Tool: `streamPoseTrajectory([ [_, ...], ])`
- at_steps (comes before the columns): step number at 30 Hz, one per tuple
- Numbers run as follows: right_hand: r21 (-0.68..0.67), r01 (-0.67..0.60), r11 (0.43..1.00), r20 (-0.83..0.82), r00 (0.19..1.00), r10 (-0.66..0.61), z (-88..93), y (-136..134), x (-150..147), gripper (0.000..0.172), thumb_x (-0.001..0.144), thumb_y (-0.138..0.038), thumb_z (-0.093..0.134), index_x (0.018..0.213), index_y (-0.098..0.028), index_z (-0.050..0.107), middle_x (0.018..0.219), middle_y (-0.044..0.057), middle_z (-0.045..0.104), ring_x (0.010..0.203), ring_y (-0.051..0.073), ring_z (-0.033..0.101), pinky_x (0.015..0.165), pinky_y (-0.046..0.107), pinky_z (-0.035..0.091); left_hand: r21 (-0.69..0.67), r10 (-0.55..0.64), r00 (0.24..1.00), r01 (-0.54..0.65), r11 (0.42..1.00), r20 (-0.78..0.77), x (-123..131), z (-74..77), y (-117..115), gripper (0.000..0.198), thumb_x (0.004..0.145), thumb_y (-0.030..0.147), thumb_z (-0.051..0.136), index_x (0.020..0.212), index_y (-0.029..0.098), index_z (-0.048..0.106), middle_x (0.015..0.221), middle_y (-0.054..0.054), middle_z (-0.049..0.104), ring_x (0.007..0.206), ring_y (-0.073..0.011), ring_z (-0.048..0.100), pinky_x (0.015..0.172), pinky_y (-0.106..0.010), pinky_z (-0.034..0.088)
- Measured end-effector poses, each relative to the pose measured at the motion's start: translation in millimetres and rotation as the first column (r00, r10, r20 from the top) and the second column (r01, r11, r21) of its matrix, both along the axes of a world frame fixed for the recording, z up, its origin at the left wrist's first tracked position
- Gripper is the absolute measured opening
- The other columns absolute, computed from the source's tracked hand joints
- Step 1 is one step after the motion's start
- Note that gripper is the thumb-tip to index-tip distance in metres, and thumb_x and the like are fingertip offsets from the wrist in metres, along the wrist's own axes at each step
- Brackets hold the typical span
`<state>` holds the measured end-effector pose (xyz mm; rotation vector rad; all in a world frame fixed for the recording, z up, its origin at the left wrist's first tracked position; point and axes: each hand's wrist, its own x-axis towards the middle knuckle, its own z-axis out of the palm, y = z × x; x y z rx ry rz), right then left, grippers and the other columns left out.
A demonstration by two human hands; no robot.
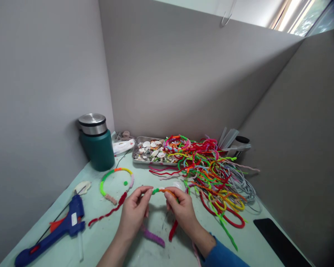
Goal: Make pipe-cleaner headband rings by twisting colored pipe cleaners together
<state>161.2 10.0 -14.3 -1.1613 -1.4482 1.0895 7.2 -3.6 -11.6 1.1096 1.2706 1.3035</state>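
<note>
Between my two hands a pipe cleaner strand is stretched, green at its left end and orange toward the right. My left hand pinches the green end between thumb and fingertips. The orange part is pinched in my right hand. Below the hands lie a purple pipe cleaner and a red piece. Left of my left hand, a dark red pipe cleaner lies near a multicoloured pipe cleaner ring, which has a small green dot inside it.
A blue glue gun with a glue stick lies at the left, before a green steel-lidded bottle. Behind stands a metal tray of shells. A tangled heap of pipe cleaners covers the right side. A black flat object lies front right.
</note>
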Motion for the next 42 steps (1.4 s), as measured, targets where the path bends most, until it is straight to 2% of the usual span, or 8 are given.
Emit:
streamPoseTrajectory([
  [3, 0.002, 0.003, 1.0, -0.007, 1.0, -0.003, 1.2, -1.0, 0.2, 0.029, 0.083, -0.038, 0.053, 0.09, -0.013, 0.065, 0.051, -0.003, 0.048, 0.047, 0.01, 0.042, 0.047, 0.022, 0.033, -0.007, 0.008, 1.0, -0.007, 1.0, 0.024, -1.0, 3.5, -0.1, 0.044, 0.076, 0.046, 0.059, 0.108, 0.016, 0.058, 0.051, 0.006, 0.051, 0.038, -0.0069, 0.041, 0.037, -0.017, 0.03],
  [7, -0.002, -0.001, 1.0, -0.002, 1.0, 0.001, 2.5, -1.5, 0.1, 0.029, 0.083, -0.038, 0.053, 0.091, -0.013, 0.065, 0.051, -0.003, 0.047, 0.047, 0.01, 0.042, 0.046, 0.021, 0.032, -0.016, -0.006, 0.999, 0.005, 1.0, -0.033, -2.2, 6.0, -0.5, 0.041, 0.079, 0.047, 0.055, 0.1, 0.014, 0.064, 0.04, 0.007, 0.044, 0.038, -0.0077, 0.039, 0.037, -0.017, 0.029],
  [14, -0.017, 0.002, 1.0, -0.018, 1.0, -0.002, 1.2, -0.4, -1.5, 0.029, 0.082, -0.039, 0.054, 0.09, -0.013, 0.065, 0.051, -0.004, 0.047, 0.047, 0.01, 0.042, 0.046, 0.021, 0.032, 0.002, 0.012, 0.996, -0.012, 1.0, -0.089, -1.0, 6.8, 1.2, 0.037, 0.077, 0.044, 0.058, 0.096, 0.014, 0.067, 0.045, 0.004, 0.051, 0.04, -0.0087, 0.043, 0.041, -0.019, 0.033],
  [17, -0.033, 0.018, 0.999, -0.041, 0.999, -0.02, -0.8, 0.0, -2.2, 0.03, 0.081, -0.041, 0.055, 0.089, -0.013, 0.064, 0.05, -0.004, 0.047, 0.046, 0.01, 0.041, 0.045, 0.021, 0.032, 0.027, 0.009, 0.992, -0.006, 1.0, -0.127, -1.2, 5.0, 0.9, 0.036, 0.076, 0.042, 0.059, 0.097, 0.015, 0.069, 0.053, 0.001, 0.058, 0.042, -0.0097, 0.045, 0.043, -0.02, 0.037],
  [22, -0.031, 0.016, 0.999, -0.057, 0.998, -0.018, -2.7, 0.0, -1.7, 0.031, 0.081, -0.041, 0.054, 0.09, -0.013, 0.064, 0.05, -0.004, 0.046, 0.046, 0.009, 0.041, 0.045, 0.021, 0.032, 0.112, 0.014, 0.981, 0.008, 0.994, -0.194, -1.4, -2.1, 0.6, 0.034, 0.075, 0.039, 0.061, 0.102, 0.02, 0.069, 0.077, -0.003, 0.066, 0.047, -0.0101, 0.048, 0.049, -0.022, 0.041],
  [32, -0.042, 0.003, 0.999, -0.058, 0.998, -0.005, -4.9, -0.9, 0.0, 0.031, 0.081, -0.041, 0.054, 0.091, -0.013, 0.065, 0.051, -0.004, 0.047, 0.046, 0.009, 0.041, 0.044, 0.021, 0.031, 0.161, 0.065, 0.961, -0.021, 0.987, -0.269, -3.1, -4.9, 0.7, 0.027, 0.076, 0.036, 0.06, 0.098, 0.024, 0.07, 0.09, -0.005, 0.069, 0.052, -0.0134, 0.054, 0.051, -0.024, 0.043],
  [37, -0.037, 0.006, 0.999, -0.048, 0.999, -0.008, -5.3, 0.9, 0.2, 0.03, 0.082, -0.041, 0.054, 0.09, -0.014, 0.064, 0.05, -0.004, 0.046, 0.046, 0.009, 0.04, 0.045, 0.021, 0.031, 0.097, 0.052, 0.981, -0.035, 0.995, -0.186, -1.5, -8.2, 1.0, 0.037, 0.073, 0.037, 0.063, 0.106, 0.022, 0.066, 0.09, -0.006, 0.068, 0.058, -0.0143, 0.057, 0.05, -0.023, 0.043],
  [42, -0.029, 0.008, 1.0, -0.037, 0.999, -0.009, -4.5, 0.1, 0.1, 0.03, 0.082, -0.042, 0.054, 0.089, -0.014, 0.064, 0.05, -0.004, 0.046, 0.046, 0.009, 0.039, 0.044, 0.021, 0.03, 0.047, 0.038, 0.998, -0.036, 0.998, -0.055, 1.1, -9.6, 1.9, 0.042, 0.071, 0.039, 0.064, 0.108, 0.02, 0.059, 0.085, -0.004, 0.064, 0.054, -0.011, 0.054, 0.045, -0.021, 0.043],
])
